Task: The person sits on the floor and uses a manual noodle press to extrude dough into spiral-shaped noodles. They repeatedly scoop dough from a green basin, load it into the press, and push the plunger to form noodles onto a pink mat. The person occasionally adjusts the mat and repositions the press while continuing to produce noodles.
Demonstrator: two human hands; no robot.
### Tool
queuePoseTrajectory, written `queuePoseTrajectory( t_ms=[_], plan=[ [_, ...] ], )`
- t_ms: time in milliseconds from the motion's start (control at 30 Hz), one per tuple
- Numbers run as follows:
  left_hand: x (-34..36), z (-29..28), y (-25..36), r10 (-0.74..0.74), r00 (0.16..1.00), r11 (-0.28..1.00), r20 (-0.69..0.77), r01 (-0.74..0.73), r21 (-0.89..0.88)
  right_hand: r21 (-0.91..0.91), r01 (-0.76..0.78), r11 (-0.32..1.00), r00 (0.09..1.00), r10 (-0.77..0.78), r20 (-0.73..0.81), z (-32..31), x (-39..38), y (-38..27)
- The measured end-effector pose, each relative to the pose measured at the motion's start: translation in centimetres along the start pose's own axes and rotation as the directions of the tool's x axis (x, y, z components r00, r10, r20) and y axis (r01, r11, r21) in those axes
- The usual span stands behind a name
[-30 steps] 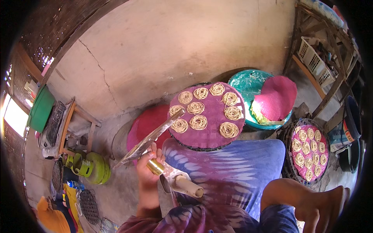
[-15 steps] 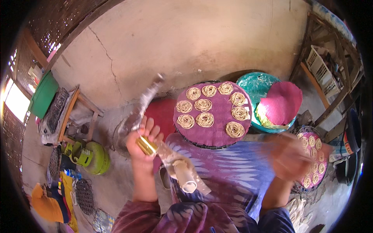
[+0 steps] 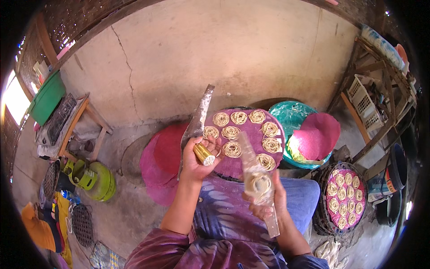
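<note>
My left hand [image 3: 191, 168] is wrapped round a short brass cylinder [image 3: 202, 153] with a pale, pitted end. A long flour-dusted flat bar [image 3: 202, 110] rises from that hand. In front of my lap, my right hand [image 3: 281, 199] is closed on a second pale flat bar [image 3: 271, 224]. This bar carries a stubby round piece [image 3: 260, 184], its face blurred. Just beyond both hands lies a round tray covered with purple cloth [image 3: 247, 126], bearing several coiled noodle nests [image 3: 239, 118]. The second bar overlaps the tray's near edge in view.
A teal basin [image 3: 285, 115] holds a pink round sheet [image 3: 317, 134]. At right stands a round basket [image 3: 320, 210] with more noodle nests. Pink and red sheets [image 3: 161, 152] lie left of the tray. A green gas cylinder [image 3: 102, 179] and wooden stand [image 3: 98, 139] are farther left.
My right hand has come from beside the right basket to my lap and now grips the second bar, which earlier hung near my left hand. The brass cylinder has shifted right and tilted.
</note>
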State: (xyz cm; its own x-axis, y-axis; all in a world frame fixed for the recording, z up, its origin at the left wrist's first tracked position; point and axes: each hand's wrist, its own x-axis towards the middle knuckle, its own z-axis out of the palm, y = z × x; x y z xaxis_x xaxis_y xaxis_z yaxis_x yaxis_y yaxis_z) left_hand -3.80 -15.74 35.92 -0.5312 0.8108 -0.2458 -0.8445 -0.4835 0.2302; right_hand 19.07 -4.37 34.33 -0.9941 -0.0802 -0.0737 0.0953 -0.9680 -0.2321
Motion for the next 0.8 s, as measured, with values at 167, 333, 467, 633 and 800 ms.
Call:
queuePoseTrajectory(
  t_ms=[167, 333, 467, 633, 800],
  plan=[
    [-0.5, 0.1, -0.6, -0.020, 1.000, 0.999, 0.023, 0.019, 0.029, -0.377, 0.389, 0.840, 0.861, -0.477, -0.174, -1.0, 1.1, -0.2],
    [-1.3, 1.2, -2.2, 0.019, 0.991, 0.997, -0.129, -0.028, -0.068, -0.409, 0.380, 0.829, 0.884, -0.456, -0.102, -2.2, 3.5, 0.5],
    [-1.6, 1.7, -3.4, 0.050, 0.989, 0.996, -0.141, -0.060, -0.069, -0.389, 0.374, 0.842, 0.883, -0.452, -0.130, -2.9, 4.1, 1.1],
    [-1.3, 1.6, -4.3, 0.031, 0.989, 0.997, -0.143, -0.040, -0.060, -0.464, 0.365, 0.807, 0.840, -0.501, -0.211, -3.6, 4.1, 1.4],
    [-0.9, 1.4, -4.6, 0.042, 0.982, 0.997, -0.183, -0.053, -0.057, -0.483, 0.399, 0.780, 0.825, -0.535, -0.181, -4.0, 3.8, 1.0]
  ],
)
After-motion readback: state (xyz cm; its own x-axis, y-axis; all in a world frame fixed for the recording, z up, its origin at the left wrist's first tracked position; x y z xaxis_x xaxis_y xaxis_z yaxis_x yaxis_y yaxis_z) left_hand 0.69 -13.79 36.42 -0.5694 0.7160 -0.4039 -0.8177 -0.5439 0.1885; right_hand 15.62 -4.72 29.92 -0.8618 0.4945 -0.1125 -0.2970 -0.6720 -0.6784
